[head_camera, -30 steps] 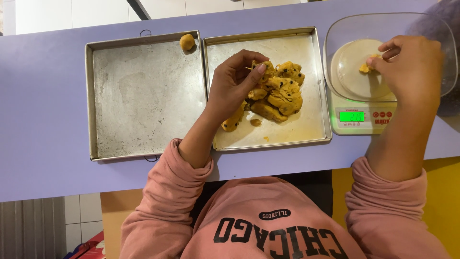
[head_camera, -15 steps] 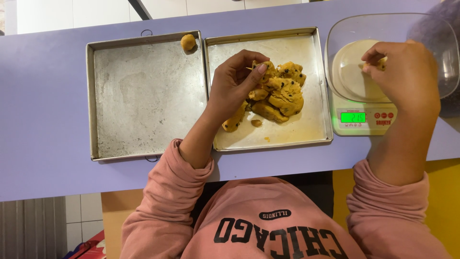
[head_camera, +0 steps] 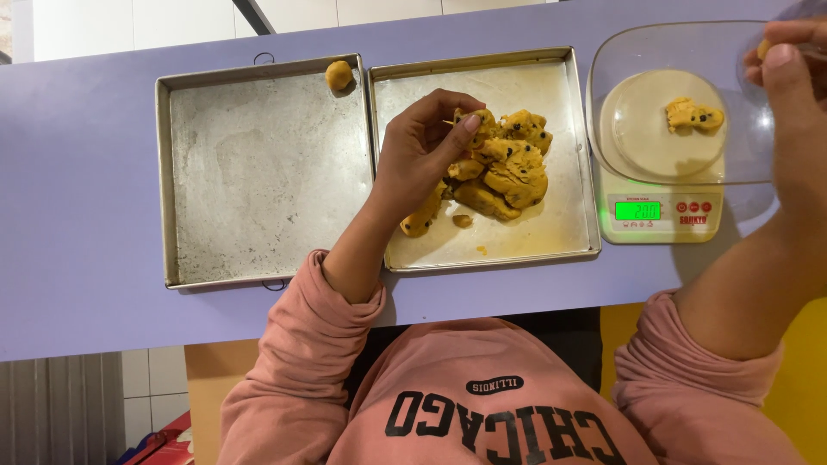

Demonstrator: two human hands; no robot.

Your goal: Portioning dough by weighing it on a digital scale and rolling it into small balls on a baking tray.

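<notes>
two hands are busy. the left hand [head_camera: 426, 155] pinches the big dough lump [head_camera: 500, 164] in the tray [head_camera: 482, 250]. the right hand [head_camera: 797, 95], at three o'clock, grips a small dough bit [head_camera: 763, 47] over the bowl [head_camera: 620, 52]. sticky dough could cling and miss the bowl.

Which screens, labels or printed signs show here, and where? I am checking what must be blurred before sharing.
Scale display: small green-lit rectangle on the white kitchen scale, right of the dough tray.
Scale buttons and label: red marks beside the display.
Sweatshirt lettering: dark block letters on the pink sweatshirt, bottom centre.
No packages or wall signs in view.
</notes>
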